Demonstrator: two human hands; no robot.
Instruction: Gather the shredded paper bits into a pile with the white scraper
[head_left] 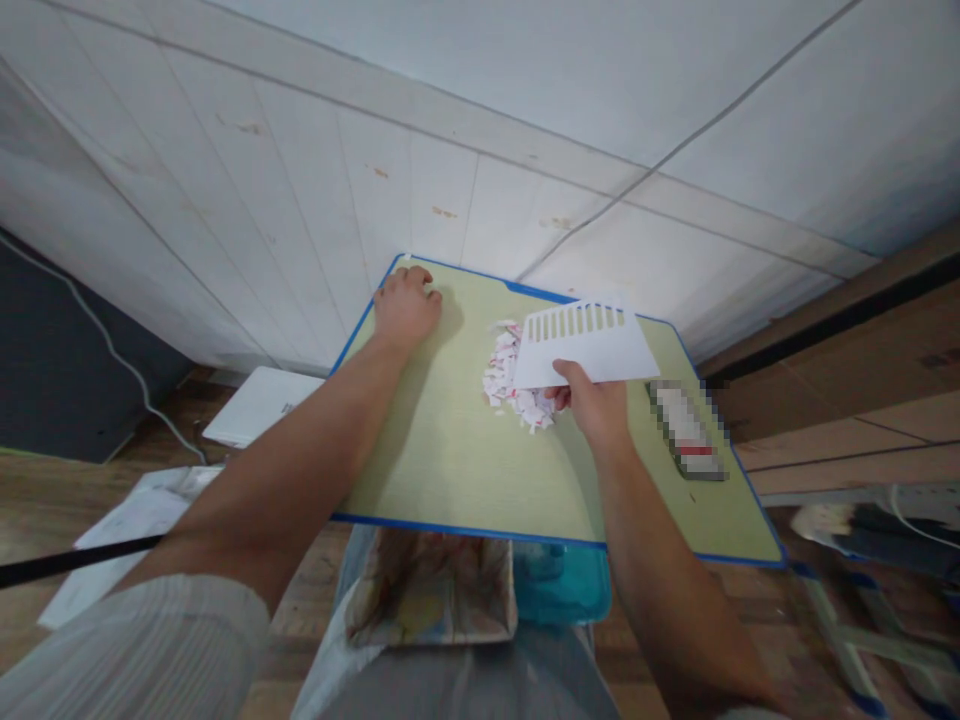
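My right hand (596, 400) pinches the near edge of a stiff white slotted sheet (585, 358), thumb on top. A row of long slots runs along the sheet's far side. Under and beside its left part lies a heap of torn paper scraps (501, 368), white with some pink marks; the sheet hides some of it. My left hand (409, 308) is at the far left corner of the folding table (442, 440), its fingers loosely bent and apart, with nothing visible in them. A tiny white bit (407, 257) lies at that corner, just beyond the fingers.
A blurred-out phone-like object (686, 430) lies on the table's right side. Below the near edge are an open patterned box (442, 635) and a teal plastic bin (566, 590). A white panelled wall (420, 190) stands behind; a white box (259, 400) is left.
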